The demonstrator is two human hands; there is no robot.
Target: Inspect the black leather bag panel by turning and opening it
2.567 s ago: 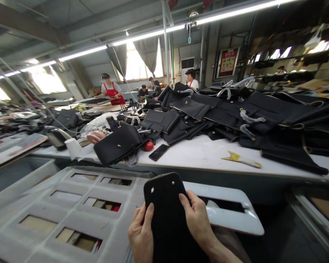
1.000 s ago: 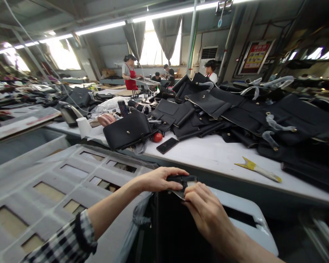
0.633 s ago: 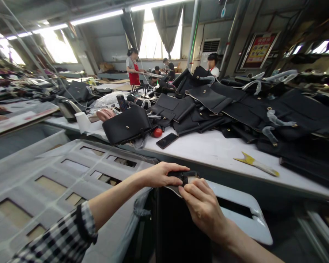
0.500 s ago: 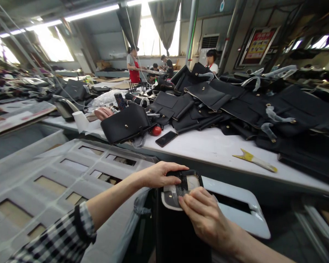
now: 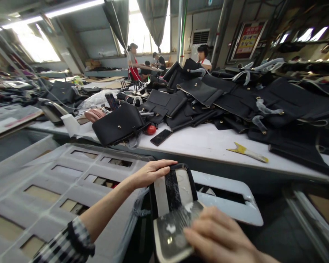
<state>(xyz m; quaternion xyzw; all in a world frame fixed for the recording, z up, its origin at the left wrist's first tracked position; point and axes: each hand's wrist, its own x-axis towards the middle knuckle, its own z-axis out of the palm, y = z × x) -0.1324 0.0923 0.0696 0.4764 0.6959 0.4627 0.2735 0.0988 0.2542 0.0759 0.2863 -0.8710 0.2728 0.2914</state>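
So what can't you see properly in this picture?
All in the head view:
- Right hand: fingertips blurred, so I can't tell if they grip the flap.
- Black piece: its bottom is cut off by the lower edge.
- Heap of bags: they cover each other, so I can't count them.
- Poster: words too small to read.
- Kettle: its side hides what's inside.

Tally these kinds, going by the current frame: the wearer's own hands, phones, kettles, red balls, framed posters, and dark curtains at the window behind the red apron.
Wearer's hands: 2 (left hand, right hand)
Phone: 1
Kettle: 1
Red ball: 1
Framed poster: 1
Dark curtains: 2
Total: 8
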